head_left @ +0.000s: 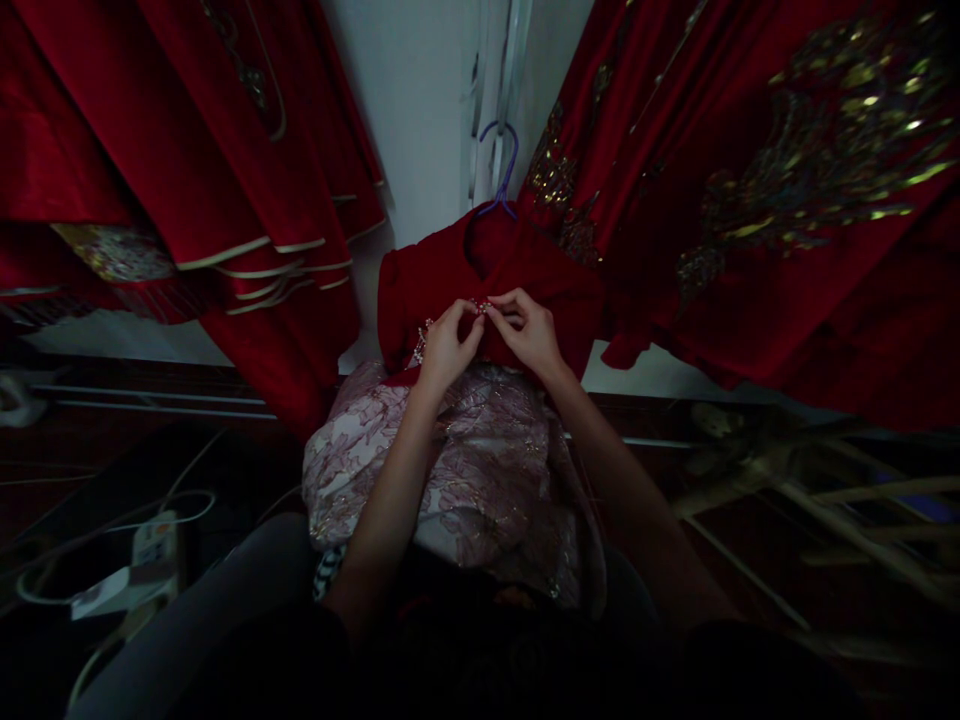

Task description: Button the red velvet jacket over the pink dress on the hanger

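Evidently, the red V-necked top (pixel 424 275), on a purple hanger (pixel 514 155), points neckline-away, long axis running fore-and-aft, above metallic-flecked floral brocade (pixel 480 465); left hand (pixel 448 347) and right hand (pixel 537 336) fingers (pixel 513 297) pinch beadwork (pixel 482 308) on its front.

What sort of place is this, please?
Probably a dressing or costume room: red garments with gold decoration hang at both sides, and a red top is on a purple hanger.

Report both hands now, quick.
Left hand: closed, pinching a small beaded piece at the front of the red top.
Right hand: closed, pinching at the same piece.
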A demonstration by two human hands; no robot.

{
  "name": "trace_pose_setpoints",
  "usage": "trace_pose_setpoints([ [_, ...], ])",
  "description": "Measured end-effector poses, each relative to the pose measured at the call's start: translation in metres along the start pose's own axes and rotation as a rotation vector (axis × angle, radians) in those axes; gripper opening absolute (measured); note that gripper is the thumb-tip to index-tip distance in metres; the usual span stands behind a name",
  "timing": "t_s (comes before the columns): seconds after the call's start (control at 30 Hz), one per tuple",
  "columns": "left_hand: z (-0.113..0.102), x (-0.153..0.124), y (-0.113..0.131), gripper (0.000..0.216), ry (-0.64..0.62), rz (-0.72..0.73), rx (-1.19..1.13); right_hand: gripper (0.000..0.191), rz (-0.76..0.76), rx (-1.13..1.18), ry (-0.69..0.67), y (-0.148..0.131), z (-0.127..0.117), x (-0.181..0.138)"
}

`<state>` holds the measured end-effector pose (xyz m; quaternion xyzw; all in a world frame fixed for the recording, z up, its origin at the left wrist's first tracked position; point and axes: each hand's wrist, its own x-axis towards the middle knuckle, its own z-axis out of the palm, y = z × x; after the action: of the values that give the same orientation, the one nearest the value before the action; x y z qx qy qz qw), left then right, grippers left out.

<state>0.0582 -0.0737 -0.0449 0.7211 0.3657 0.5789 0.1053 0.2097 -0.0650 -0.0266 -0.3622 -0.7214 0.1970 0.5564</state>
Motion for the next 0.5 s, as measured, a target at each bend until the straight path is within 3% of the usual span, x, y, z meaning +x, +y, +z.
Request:
trace_pose_setpoints([
  [0.27,0.003,0.005,0.004,0.009,-0.036,0.012,0.053,0.027,0.068,0.057,-0.014,0.003,-0.006,0.004],
  [0.5,-0.004,0.013,0.003,0.008,-0.127,0.061,0.141,0.025,0.022,0.064,-0.037,0.006,-0.011,0.008],
])
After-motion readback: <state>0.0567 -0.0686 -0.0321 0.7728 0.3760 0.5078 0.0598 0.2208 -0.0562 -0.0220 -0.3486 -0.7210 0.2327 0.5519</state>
